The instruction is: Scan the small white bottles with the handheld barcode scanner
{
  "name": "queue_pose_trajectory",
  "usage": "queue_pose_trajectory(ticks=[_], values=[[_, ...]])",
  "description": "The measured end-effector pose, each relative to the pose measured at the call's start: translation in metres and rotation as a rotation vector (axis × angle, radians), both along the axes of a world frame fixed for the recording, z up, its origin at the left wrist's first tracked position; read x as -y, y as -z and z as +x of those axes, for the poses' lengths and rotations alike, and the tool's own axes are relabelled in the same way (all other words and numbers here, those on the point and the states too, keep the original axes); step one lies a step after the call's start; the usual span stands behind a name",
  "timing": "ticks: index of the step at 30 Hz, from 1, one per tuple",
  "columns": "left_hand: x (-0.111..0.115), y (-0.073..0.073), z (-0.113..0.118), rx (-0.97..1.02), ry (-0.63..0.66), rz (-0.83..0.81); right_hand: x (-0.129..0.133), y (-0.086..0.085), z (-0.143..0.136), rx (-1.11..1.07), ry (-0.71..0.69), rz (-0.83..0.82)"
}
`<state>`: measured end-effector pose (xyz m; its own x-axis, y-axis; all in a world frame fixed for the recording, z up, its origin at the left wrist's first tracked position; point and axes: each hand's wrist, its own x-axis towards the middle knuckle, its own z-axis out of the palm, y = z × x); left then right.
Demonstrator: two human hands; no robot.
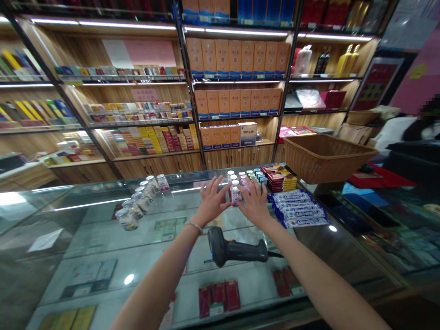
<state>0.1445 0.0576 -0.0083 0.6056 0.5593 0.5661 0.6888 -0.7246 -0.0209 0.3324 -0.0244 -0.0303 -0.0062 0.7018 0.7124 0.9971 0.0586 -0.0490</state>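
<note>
place: shop | lit wall shelves (172, 91) packed with boxed goods (235, 59) | glass display counter (184, 199), red packets (219, 293) inside | barcode scanner (242, 251) on top

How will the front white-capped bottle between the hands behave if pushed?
The bottle would probably slide readily on the smooth glass counter. It stands upright, taller than wide, so a high push might tip it. Its rounded body could roll if it falls.

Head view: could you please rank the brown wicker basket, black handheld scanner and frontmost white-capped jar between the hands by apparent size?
1. Brown wicker basket
2. Black handheld scanner
3. Frontmost white-capped jar
</note>
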Motion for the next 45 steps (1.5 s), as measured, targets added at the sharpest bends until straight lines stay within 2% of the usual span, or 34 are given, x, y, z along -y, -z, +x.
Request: queue_pose_trajectory(ticks=[9, 19, 26, 32, 36, 40, 45], values=[[0.022, -0.002, -0.035, -0.017, -0.188, 0.054, 0.007, 0.004, 0.001, 0.040, -0.024, 0.000], [0.051, -0.008, -0.086, 0.022, -0.231, 0.120, 0.019, 0.001, -0.002, 0.087, -0.052, 0.029], [0.063, -0.015, -0.115, -0.004, -0.314, 0.135, 0.025, -0.002, -0.009, 0.143, -0.136, 0.074], [0.054, -0.017, -0.133, -0.001, -0.330, 0.147, 0.022, -0.001, -0.015, 0.162, -0.175, 0.061], [0.043, -0.022, -0.149, 0.014, -0.354, 0.153, 0.011, -0.009, -0.025, 0.176, -0.190, 0.044], [0.030, -0.028, -0.164, 0.016, -0.387, 0.174, -0.008, -0.026, -0.047, 0.184, -0.231, 0.043], [0.009, -0.038, -0.178, 0.042, -0.421, 0.185, -0.045, -0.043, -0.089, 0.191, -0.313, 0.035]])
